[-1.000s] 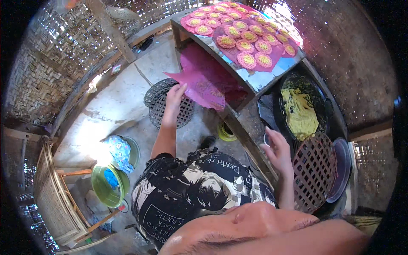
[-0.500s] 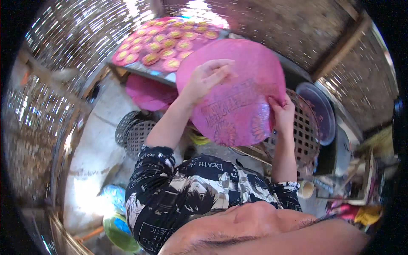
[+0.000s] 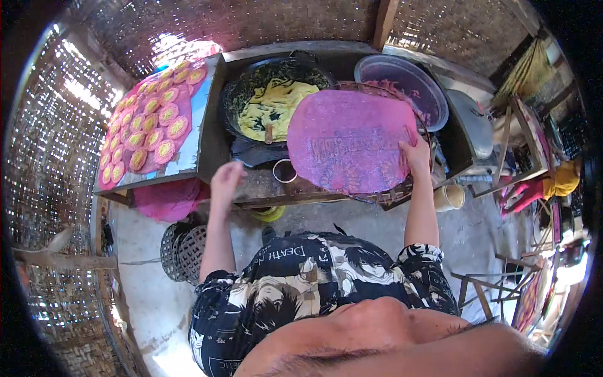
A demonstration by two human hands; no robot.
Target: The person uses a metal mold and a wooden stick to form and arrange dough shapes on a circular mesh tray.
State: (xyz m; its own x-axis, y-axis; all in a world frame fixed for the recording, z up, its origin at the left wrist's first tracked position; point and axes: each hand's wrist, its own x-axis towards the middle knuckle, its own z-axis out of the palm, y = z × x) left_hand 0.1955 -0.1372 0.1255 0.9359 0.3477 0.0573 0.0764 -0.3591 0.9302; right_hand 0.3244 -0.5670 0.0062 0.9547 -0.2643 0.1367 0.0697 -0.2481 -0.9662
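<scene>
A round pink sheet (image 3: 345, 125) with raised or printed markings is in front of me, over a round woven basket (image 3: 375, 87) whose dark rim shows behind it. My right hand (image 3: 416, 156) grips the sheet's right edge, thumb on top. My left hand (image 3: 227, 181) is off the sheet, to its left, fingers loosely curled with nothing visible in them. Beyond the left hand stands a black wok (image 3: 231, 107) holding a yellow doughy mass (image 3: 276, 103). A large tub (image 3: 440, 94) with pink material inside stands behind the basket.
At left, a table (image 3: 200, 135) bears a pink sheet with many pink-and-yellow rounds (image 3: 151, 122). A white ring-shaped item (image 3: 284, 171) lies on the bench near the wok. Dark lattice baskets (image 3: 182, 251) stand on the floor. A metal lid (image 3: 471, 122) and beige bucket (image 3: 449, 198) are at right.
My left hand has come away from in front of the pink sheet and moved left and down. The sheet now lies lower and flatter over the basket. My view has turned right.
</scene>
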